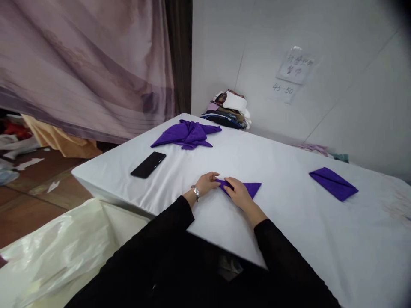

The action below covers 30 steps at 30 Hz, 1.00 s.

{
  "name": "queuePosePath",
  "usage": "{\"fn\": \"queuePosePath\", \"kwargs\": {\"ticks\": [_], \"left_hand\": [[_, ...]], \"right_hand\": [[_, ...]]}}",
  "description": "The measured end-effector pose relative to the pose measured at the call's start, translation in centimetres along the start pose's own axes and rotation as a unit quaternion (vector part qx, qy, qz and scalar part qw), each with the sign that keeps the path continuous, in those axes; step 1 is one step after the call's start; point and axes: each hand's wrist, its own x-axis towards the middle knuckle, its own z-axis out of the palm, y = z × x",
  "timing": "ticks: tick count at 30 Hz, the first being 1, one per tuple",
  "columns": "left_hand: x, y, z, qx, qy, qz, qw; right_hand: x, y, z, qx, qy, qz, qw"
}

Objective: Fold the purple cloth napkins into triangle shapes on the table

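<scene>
A folded purple cloth napkin (253, 188) lies on the white-covered table (282, 239) in front of me, its pointed end showing to the right. My left hand (206, 184), with a watch on the wrist, pinches the napkin's left end between fingers and thumb. Over the middle of the same napkin is my right hand (238, 192), fingers curled and closed on its upper edge. Part of the cloth is hidden under the right hand. Farther right rests a flat, folded purple napkin (334, 183). Loose, crumpled purple cloths (186, 134) lie toward the back left.
A black phone (148, 164) lies on the table to the left. Behind the far edge sits a pile of clothes (227, 110) against the wall. Handwritten paper signs (294, 66) hang there. Left of the table are a pinkish curtain (96, 64) and pale plastic sheeting (73, 244).
</scene>
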Motion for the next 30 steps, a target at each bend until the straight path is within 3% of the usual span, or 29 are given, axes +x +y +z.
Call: {"fn": "queuePosePath", "kwargs": {"ticks": [4, 14, 24, 30], "left_hand": [[0.1, -0.2, -0.2, -0.058, -0.011, -0.004, 0.998], [0.0, 0.0, -0.5, -0.033, -0.013, -0.023, 0.999], [0.0, -0.6, -1.2, -0.013, -0.041, -0.011, 0.999], [-0.2, -0.2, -1.0, 0.003, -0.027, -0.026, 0.999]], "right_hand": [[-0.2, 1.2, 1.1, -0.01, 0.008, 0.005, 1.0], [-0.3, 0.7, 0.8, -0.015, 0.019, -0.007, 1.0], [1.7, -0.6, -0.2, -0.079, -0.041, 0.005, 0.996], [2.3, -0.7, -0.1, -0.064, -0.043, 0.014, 0.997]]}}
